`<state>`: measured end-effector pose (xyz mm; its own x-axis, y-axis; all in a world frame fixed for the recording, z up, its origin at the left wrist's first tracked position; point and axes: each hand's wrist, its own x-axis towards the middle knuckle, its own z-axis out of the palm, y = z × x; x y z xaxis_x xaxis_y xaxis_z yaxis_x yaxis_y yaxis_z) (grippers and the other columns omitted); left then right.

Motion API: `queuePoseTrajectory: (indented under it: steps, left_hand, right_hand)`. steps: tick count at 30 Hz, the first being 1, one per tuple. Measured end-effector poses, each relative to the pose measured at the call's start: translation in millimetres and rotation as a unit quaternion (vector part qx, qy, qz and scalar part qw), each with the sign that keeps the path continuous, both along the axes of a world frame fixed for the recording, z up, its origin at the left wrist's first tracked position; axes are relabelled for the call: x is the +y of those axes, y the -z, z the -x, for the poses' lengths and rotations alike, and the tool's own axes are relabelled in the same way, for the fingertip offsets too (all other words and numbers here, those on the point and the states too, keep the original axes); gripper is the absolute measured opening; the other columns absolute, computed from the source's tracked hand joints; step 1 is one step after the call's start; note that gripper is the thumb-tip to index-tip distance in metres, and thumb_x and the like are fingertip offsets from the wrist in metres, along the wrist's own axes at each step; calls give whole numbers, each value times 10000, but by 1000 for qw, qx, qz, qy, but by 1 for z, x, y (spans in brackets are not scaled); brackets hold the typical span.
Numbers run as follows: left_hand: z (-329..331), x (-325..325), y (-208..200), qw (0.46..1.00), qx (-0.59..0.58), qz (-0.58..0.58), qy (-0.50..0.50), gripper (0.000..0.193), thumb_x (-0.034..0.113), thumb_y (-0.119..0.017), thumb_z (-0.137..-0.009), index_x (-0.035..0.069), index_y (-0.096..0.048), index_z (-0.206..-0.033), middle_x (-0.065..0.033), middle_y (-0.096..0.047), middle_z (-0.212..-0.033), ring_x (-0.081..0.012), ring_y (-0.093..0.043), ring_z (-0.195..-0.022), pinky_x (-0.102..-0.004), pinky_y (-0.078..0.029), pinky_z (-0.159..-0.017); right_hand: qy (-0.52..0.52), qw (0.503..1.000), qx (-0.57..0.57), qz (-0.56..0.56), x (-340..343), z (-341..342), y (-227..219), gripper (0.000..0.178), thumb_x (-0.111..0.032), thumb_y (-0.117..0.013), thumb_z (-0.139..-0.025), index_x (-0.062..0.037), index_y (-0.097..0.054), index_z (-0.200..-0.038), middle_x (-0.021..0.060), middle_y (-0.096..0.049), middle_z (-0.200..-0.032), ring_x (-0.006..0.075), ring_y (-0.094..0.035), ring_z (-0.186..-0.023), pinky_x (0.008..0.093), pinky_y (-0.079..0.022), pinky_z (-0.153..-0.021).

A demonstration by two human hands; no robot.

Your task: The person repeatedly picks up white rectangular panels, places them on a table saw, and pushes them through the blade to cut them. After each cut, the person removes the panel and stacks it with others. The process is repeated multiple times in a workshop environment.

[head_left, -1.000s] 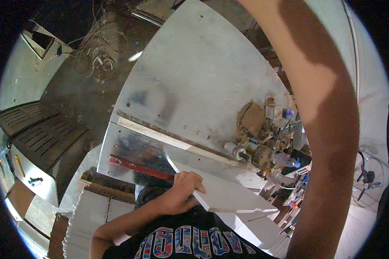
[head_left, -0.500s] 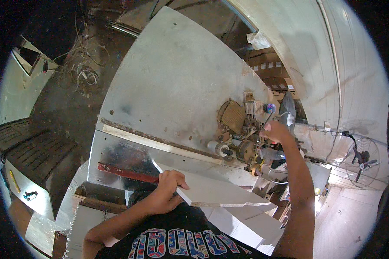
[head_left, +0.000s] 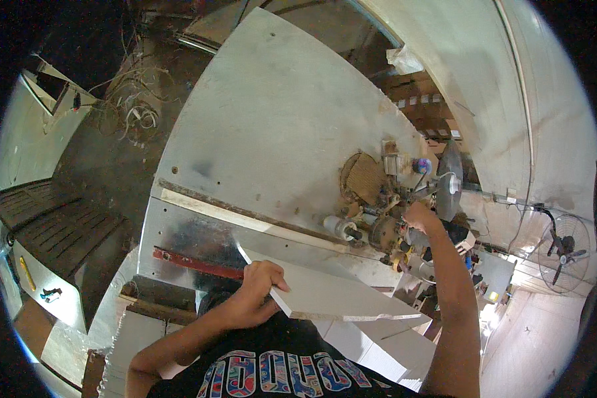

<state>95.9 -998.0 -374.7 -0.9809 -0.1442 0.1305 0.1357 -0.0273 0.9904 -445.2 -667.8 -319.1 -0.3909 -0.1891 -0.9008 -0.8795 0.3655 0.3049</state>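
Observation:
My left hand [head_left: 262, 284] grips the left edge of a flat white board [head_left: 338, 292]. Its fingers lie over the top face, and the board's near long edge looks rough and chipped. Further right, my right hand [head_left: 419, 216] reaches down into a cluster of tools and parts on the bench. Its fingertips are hidden there, so I cannot tell what they touch or hold. Close by are a round brownish disc [head_left: 384, 233], a white and grey cylindrical part [head_left: 341, 227] and a small blue and purple container [head_left: 421, 166].
The large pale bench top [head_left: 278, 113] has a light strip [head_left: 245, 222] along it and a dark red bar [head_left: 196, 263] on its near side. A coiled-mesh disc [head_left: 363, 179] lies near the tools. A caged fan [head_left: 564, 252] stands right; tangled cables [head_left: 139, 116] lie left.
My right hand has moved slightly nearer and lower among the tools; the thin dark tool that showed at its fingers no longer shows there. My left hand keeps holding the board in place.

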Motion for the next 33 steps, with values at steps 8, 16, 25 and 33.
queuePoseTrajectory:
  steps: [8, 16, 25, 33]
  left_hand:
    - [3, -2, -4, 1000, -29, 2, 7, 496, 115, -836, -844, 155, -623, -1290, -161, -542, -1271, -391, -518, -1272, -521, -361, -1112]
    - [9, -7, -12, 1000, -27, -13, 3, 523, 47, -887, -830, 142, -638, -1279, -145, -562, -1255, -378, -536, -1214, -474, -369, -1072]
    - [5, -4, -6, 1000, -22, -15, 8, 503, 83, -865, -844, 137, -630, -1286, -151, -553, -1268, -383, -528, -1250, -483, -365, -1100]
    - [1, 3, -1, 1000, 2, 10, -1, 544, 36, -890, -818, 136, -608, -1273, -145, -565, -1263, -371, -544, -1238, -465, -376, -1103]
  right_hand:
    - [147, 981, 117, 49, -28, -24, -6, 319, -195, -716, -937, 112, -791, -980, 368, -773, -1005, 504, -778, -906, 587, -612, -836]
    - [131, 975, 154, 91, -28, -34, 5, 273, -150, -716, -892, 92, -819, -965, 362, -781, -1040, 533, -782, -1006, 583, -625, -907]
    - [35, 993, 111, 1, -36, -33, 10, 295, -243, -725, -881, 13, -862, -932, 322, -797, -1088, 467, -802, -1029, 538, -647, -884]
    - [60, 907, 298, 291, -118, -106, -94, 266, -312, -714, -1014, -78, -830, -1066, 174, -824, -1040, 374, -811, -981, 512, -620, -888]
